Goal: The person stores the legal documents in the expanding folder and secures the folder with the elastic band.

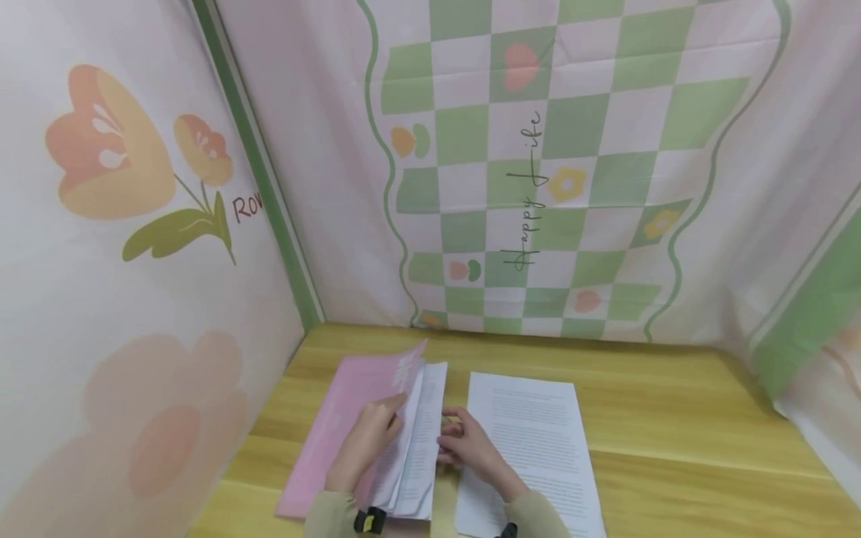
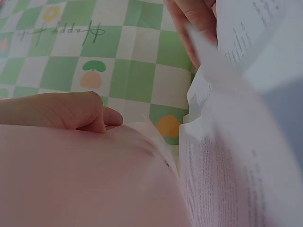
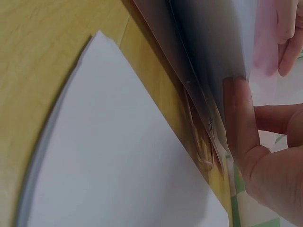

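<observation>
A pink folder [image 1: 336, 418] lies on the left of the table, its cover lifted. Printed sheets [image 1: 425, 441] stand fanned out inside it. My left hand [image 1: 368, 439] pinches the edge of the raised cover, the thumb and fingertips at its rim in the left wrist view, where the pink cover [image 2: 85, 175] fills the lower left. From the other side, my right hand [image 1: 474, 448] holds the free edge of the sheets. In the right wrist view the right hand's [image 3: 265, 146] fingertip lies on the paper's face, the other fingers partly hidden.
To the right of the folder, a stack of printed paper [image 1: 538, 448] lies flat on the wooden table [image 1: 686, 418]. A curtain with green checks [image 1: 464, 134] hangs behind the table, and a flower-printed one [image 1: 255, 314] on the left.
</observation>
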Available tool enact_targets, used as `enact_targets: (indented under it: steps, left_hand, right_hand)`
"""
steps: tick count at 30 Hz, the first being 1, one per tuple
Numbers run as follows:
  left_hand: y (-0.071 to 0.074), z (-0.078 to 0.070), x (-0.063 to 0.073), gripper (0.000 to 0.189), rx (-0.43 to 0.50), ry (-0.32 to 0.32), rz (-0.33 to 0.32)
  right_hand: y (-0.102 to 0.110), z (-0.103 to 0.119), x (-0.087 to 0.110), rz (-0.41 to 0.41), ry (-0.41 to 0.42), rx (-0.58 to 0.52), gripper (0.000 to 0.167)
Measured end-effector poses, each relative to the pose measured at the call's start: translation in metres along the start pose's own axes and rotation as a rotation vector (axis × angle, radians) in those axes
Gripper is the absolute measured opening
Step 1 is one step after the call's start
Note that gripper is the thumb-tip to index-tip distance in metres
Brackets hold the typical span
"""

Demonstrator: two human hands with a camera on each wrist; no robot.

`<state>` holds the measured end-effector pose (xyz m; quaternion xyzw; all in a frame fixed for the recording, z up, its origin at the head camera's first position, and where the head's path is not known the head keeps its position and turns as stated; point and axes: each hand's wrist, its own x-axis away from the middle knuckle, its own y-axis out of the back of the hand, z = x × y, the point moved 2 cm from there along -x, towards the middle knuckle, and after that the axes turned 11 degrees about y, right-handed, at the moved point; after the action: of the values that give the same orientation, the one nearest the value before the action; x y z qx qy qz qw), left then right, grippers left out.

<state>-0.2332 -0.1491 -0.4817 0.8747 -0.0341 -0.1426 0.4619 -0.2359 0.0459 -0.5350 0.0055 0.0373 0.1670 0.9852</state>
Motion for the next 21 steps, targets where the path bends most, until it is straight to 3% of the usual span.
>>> enact_targets:
  steps: [21]
  left_hand:
    - [0.002,-0.001,0.0,0.041,-0.035,-0.062,-0.055]
  right_hand:
    - [-0.016,-0.005,-0.01,0.041,-0.033,-0.01,0.065]
